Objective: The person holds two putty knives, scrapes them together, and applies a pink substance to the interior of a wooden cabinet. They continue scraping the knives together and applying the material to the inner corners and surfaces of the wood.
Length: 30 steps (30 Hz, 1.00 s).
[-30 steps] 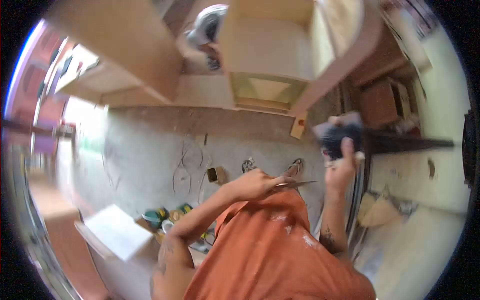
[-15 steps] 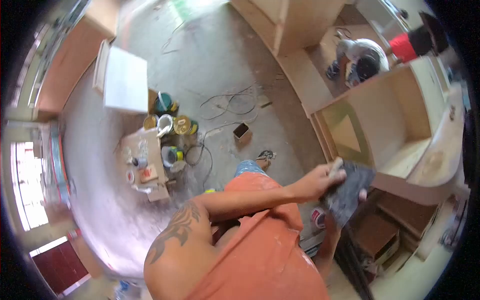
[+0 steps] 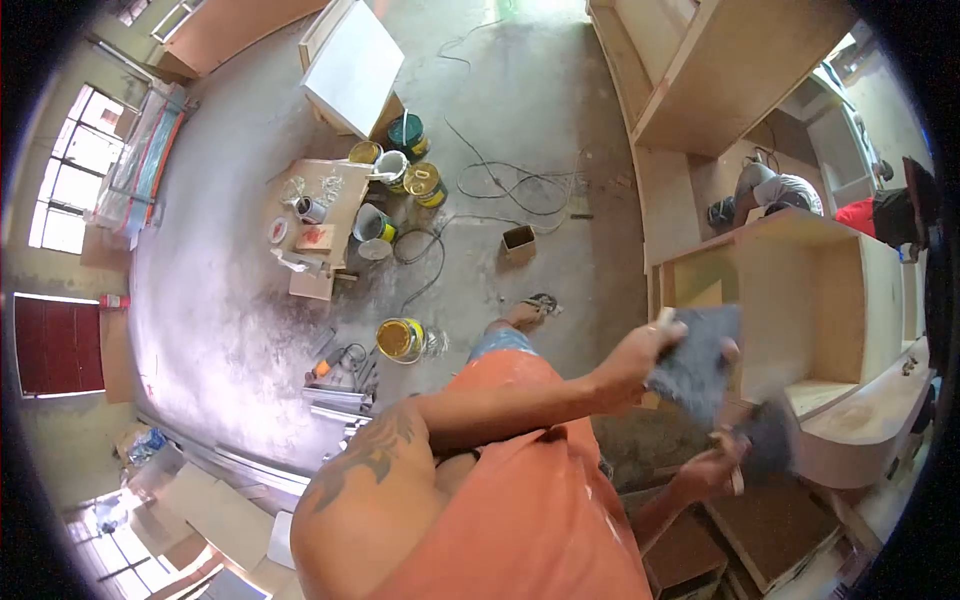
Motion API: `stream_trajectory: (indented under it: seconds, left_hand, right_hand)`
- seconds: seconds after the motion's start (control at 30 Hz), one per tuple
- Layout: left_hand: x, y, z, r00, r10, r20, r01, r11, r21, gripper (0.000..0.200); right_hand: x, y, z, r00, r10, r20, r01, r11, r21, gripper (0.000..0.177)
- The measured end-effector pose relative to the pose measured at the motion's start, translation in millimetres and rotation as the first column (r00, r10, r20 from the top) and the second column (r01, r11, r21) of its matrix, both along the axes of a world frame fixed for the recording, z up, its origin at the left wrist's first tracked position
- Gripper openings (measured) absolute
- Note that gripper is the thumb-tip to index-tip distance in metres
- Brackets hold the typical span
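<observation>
My left hand (image 3: pixel 645 355) is closed round the edge of a dark grey rectangular plate (image 3: pixel 703 365), with a pale strip beside the thumb and pale smears on the plate's lower part. Fingertips show at its far edge. Lower and to the right, my right hand (image 3: pixel 708 472) grips a broad putty knife (image 3: pixel 768 438) by its pale handle. Its dark blade is smeared by motion and lies just off the plate's lower corner. Behind both hands stands an open wooden cabinet (image 3: pixel 790 300).
Paint cans (image 3: pixel 425 185) stand by a low board (image 3: pixel 345 215) with tubs and tools on it. An open can (image 3: pixel 400 340) is near my foot. Cables (image 3: pixel 510 185) and a small box (image 3: pixel 518 240) lie on the floor. Another person (image 3: pixel 785 190) crouches behind the cabinet.
My view has swung, showing more floor at lower left. The right hand has come out from under the plate, down and right, bringing the putty knife into sight. The left hand still holds the plate.
</observation>
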<state>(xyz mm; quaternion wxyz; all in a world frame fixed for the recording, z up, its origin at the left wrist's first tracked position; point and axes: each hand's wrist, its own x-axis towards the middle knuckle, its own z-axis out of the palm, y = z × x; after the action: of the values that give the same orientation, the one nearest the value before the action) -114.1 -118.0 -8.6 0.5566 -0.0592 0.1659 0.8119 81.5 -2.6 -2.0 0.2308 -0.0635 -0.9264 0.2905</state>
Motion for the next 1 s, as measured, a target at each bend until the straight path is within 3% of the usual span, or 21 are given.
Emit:
stream_trajectory:
  seconds: [0.03,0.07,0.1,0.2,0.27,0.3,0.37,0.43,0.5,0.57,0.6,0.67,0.7,0.73,0.77,0.8,0.87,0.9,0.93,0.97,1.0]
  left_hand:
    - [8.3,1.0,-15.8,0.995,0.058,0.075,-0.052,0.995,-0.087,0.032]
    - [16.2,-3.1,-15.9,0.996,0.059,0.066,-0.053,0.995,-0.084,0.032]
    - [25.3,-14.1,-14.4,0.993,0.121,0.009,-0.118,0.982,-0.148,0.029]
    - [49.2,-32.7,-3.2,0.955,0.112,-0.276,-0.18,0.955,-0.234,0.025]
    - [55.2,-50.2,27.3,0.772,0.012,-0.635,-0.259,0.919,-0.297,0.024]
    - [56.1,-53.5,14.3,0.785,-0.003,-0.619,-0.229,0.927,-0.296,0.03]
    - [61.0,-48.6,10.6,0.935,0.021,-0.353,-0.137,0.942,-0.307,0.028]
    - [62.3,-54.6,0.0,0.998,0.032,-0.048,-0.046,0.945,-0.323,0.027]
    - [62.8,-65.5,-24.6,0.91,-0.323,0.259,0.261,0.933,0.246,0.022]
    - [72.5,-63.2,-36.2,0.857,-0.432,0.281,0.308,0.867,0.392,0.022]
    - [75.2,-61.7,-39.3,0.806,-0.513,0.295,0.305,0.788,0.535,0.022]
    - [83.4,-56.7,-32.4,0.792,-0.552,0.26,0.332,0.747,0.577,0.025]
    - [90.9,-51.6,-12.9,0.94,-0.27,0.207,0.27,0.962,0.032,0.022]
    - [95.1,-46.7,10.0,0.999,-0.036,-0.03,0.017,0.875,-0.485,0.023]
    - [74.7,-60.9,41.6,0.92,-0.28,0.275,0.372,0.844,-0.385,0.024]
    - [60.4,-65.7,-17.2,0.972,-0.231,-0.049,0.183,0.869,-0.459,0.021]
    - [47.3,-87.0,-31.5,0.923,-0.371,0.106,0.361,0.927,0.104,0.022]
    - [46.7,-86.3,-30.2,0.92,-0.381,0.095,0.372,0.923,0.101,0.022]
    - [51.9,-85.6,-29.6,0.859,-0.462,0.219,0.422,0.883,0.206,0.023]
    - [59.1,-85.9,-29.3,0.77,-0.543,0.335,0.454,0.835,0.312,0.025]
    - [67.3,-85.8,-30.3,0.759,-0.559,0.334,0.472,0.826,0.308,0.025]
  right_hand:
    - [12.8,7.0,-39.6,0.806,-0.396,-0.44,0.336,0.918,-0.211,0.024]
    - [23.1,9.8,-62.5,0.308,-0.693,-0.652,0.473,0.706,-0.528,0.029]
    - [-3.3,-20.7,-48.3,0.353,-0.644,-0.679,0.802,0.582,-0.134,0.027]
    - [-29.3,-27.3,-171.8,0.746,-0.659,0.096,0.645,0.677,-0.354,0.025]
    - [-12.0,-51.3,-102.8,0.989,-0.117,0.094,0.091,-0.027,-0.995,0.026]
    - [-1.2,-46.3,-100.6,0.981,-0.176,0.081,0.08,-0.01,-0.997,0.026]
    - [28.6,-53.5,-100.6,0.871,-0.349,0.347,0.49,0.666,-0.562,0.023]
    - [34.8,-49.4,-105.9,0.877,-0.411,0.249,0.45,0.522,-0.724,0.022]
    - [29.8,-31.4,-117.6,0.862,-0.506,0.047,0.203,0.258,-0.945,0.022]
    - [23.9,-23.6,-127.0,0.755,-0.642,-0.135,-0.164,0.014,-0.986,0.021]
    - [17.0,-30.8,-111.9,0.731,-0.669,-0.139,-0.178,0.01,-0.984,0.021]
    - [0.2,-51.4,-62.2,0.846,-0.532,-0.035,0.455,0.755,-0.473,0.027]
    - [2.6,-57.5,-60.4,0.832,-0.554,-0.042,0.468,0.739,-0.485,0.027]
    - [4.5,-63.0,-59.6,0.98,-0.192,-0.056,0.118,0.782,-0.612,0.016]
    - [6.3,-68.4,-58.8,0.971,0.201,-0.131,-0.234,0.669,-0.705,0.01]
    - [11.5,-73.1,-57.8,0.971,0.191,-0.142,-0.234,0.665,-0.709,0.01]
    - [26.2,-71.0,-59.5,0.838,0.098,-0.537,-0.525,0.416,-0.743,0.009]
    - [24.7,-58.2,-85.8,0.833,0.09,-0.547,-0.529,0.422,-0.736,0.009]
    - [19.7,-41.6,-131.1,0.887,-0.329,-0.324,-0.129,0.498,-0.857,0.01]
    - [18.9,-36.0,-156.4,0.706,-0.704,-0.075,0.285,0.38,-0.88,0.012]
    - [19.3,-42.2,-150.7,0.69,-0.72,-0.075,0.291,0.371,-0.882,0.012]
